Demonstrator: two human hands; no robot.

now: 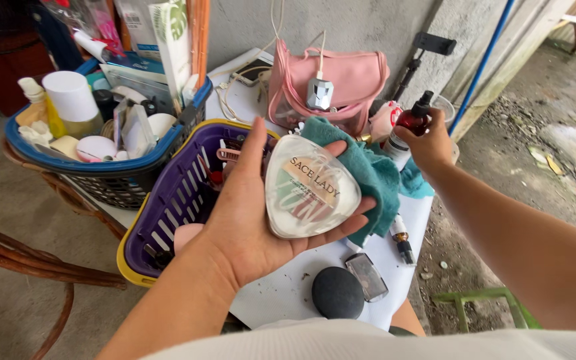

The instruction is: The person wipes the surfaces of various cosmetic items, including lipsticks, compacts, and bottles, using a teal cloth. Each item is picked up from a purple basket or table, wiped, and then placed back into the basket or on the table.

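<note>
Wiping down a clear triangular compact case over a crowded counter.

The left hand [255, 220] cradles the case [308, 187] on its palm against a teal cloth [375, 177]; the right hand [431, 143], at 2 o'clock, has its fingers wrapped round a dark spray bottle [413, 120]. Wiping looks barely begun. A purple basket [168, 200] crowds in at 9 o'clock, a pink bag [348, 80] at 12.
</note>
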